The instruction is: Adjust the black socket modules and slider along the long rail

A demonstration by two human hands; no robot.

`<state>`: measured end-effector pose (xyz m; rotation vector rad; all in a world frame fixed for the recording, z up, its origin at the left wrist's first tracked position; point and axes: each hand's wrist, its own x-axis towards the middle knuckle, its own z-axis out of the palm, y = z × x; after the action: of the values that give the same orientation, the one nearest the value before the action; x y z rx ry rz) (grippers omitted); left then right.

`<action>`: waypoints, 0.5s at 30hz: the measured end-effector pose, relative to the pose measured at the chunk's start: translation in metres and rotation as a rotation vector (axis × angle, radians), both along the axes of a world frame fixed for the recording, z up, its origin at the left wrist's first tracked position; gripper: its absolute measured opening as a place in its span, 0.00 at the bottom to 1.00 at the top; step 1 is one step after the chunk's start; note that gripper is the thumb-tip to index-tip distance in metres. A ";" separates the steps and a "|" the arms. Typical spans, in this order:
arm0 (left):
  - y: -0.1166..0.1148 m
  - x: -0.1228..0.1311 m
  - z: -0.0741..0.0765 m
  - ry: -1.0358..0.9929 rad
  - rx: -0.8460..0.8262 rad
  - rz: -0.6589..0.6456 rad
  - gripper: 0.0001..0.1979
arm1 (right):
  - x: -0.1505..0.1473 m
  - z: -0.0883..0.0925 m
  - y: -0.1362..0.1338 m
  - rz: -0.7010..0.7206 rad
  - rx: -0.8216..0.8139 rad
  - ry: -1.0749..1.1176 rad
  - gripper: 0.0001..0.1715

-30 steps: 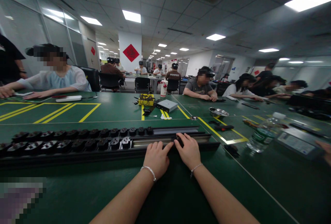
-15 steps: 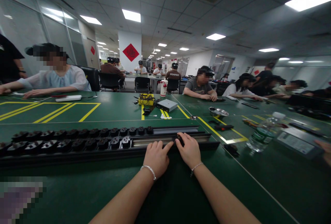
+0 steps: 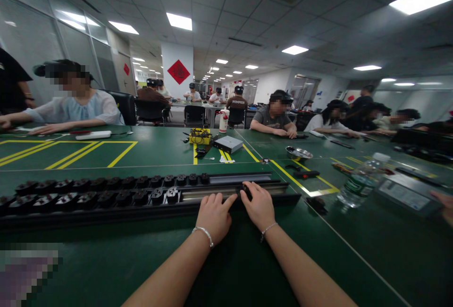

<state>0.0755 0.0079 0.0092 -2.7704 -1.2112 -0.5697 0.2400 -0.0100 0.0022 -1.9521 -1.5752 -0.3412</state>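
A long black rail [image 3: 264,199] with two parallel channels lies across the table in front of me. My right hand [image 3: 259,204] has its fingers closed round a small black round piece [image 3: 244,189] at the front channel, partly hidden by the fingers. My left hand [image 3: 214,215] curls over the front edge of the rail, its index finger reaching right towards that piece; whether it touches cannot be made out. Left of my hands, several black plug adapters [image 3: 123,197] sit in the front channel, and another row of adapters [image 3: 142,182] fills much of the rear one.
A water bottle [image 3: 361,182] and a grey metal box [image 3: 406,196] stand to the right. Beyond the rail are a metal bowl [image 3: 299,152], a silver drive-like box [image 3: 228,144] and a yellow box with cables [image 3: 200,135]. Several people sit round the green table [image 3: 159,260].
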 end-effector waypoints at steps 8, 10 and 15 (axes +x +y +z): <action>0.002 -0.001 -0.002 -0.013 0.017 -0.010 0.27 | 0.000 -0.001 0.001 0.003 0.019 0.002 0.21; 0.001 -0.001 -0.003 -0.008 0.018 -0.007 0.28 | 0.000 -0.001 0.001 0.005 0.021 0.004 0.21; 0.001 0.000 -0.001 0.006 0.011 0.000 0.28 | 0.000 -0.001 0.001 0.010 0.023 0.009 0.21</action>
<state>0.0754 0.0087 0.0079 -2.7612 -1.2032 -0.5654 0.2403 -0.0092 0.0015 -1.9252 -1.5675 -0.3449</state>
